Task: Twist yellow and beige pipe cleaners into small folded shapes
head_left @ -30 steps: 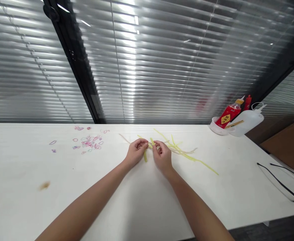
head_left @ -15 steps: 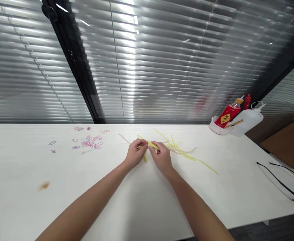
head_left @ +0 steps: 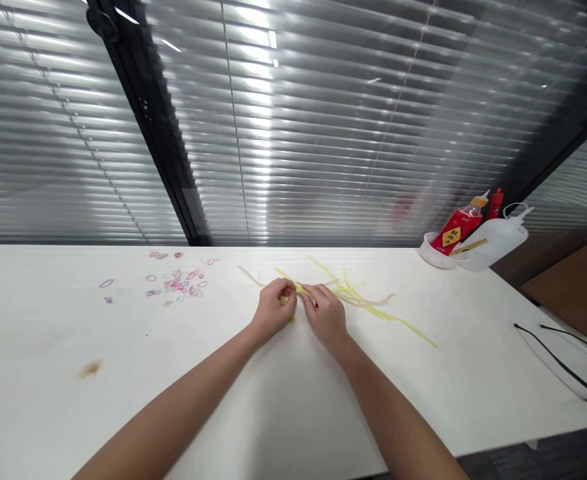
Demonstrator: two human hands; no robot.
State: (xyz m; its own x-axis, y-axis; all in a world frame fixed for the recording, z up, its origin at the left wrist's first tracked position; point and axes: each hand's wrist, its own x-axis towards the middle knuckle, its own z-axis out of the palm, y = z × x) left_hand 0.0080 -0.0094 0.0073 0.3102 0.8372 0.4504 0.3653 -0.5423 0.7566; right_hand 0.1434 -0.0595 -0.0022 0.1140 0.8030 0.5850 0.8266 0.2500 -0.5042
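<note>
My left hand (head_left: 275, 308) and my right hand (head_left: 325, 312) are close together at the middle of the white table (head_left: 198, 400). Both have their fingers pinched on a yellow strip (head_left: 298, 287) that runs between them. A short yellow end (head_left: 292, 319) shows below my left fingers. Several loose yellow strips (head_left: 378, 312) and a few pale pinkish strips (head_left: 386, 300) lie crossed to the right of my right hand. Another pale strip (head_left: 249, 275) lies behind my left hand.
Small coloured loops (head_left: 178, 285) lie scattered at the left back. A red bottle (head_left: 456, 230) stands in a clear bowl (head_left: 436, 257) beside a white squeeze bottle (head_left: 496, 243). Black-framed glasses (head_left: 563, 360) lie at the right. Blinds rise behind the table.
My fingers have closed in further over the yellow strip, so less of it shows between the hands. The short end below my left hand is now mostly covered.
</note>
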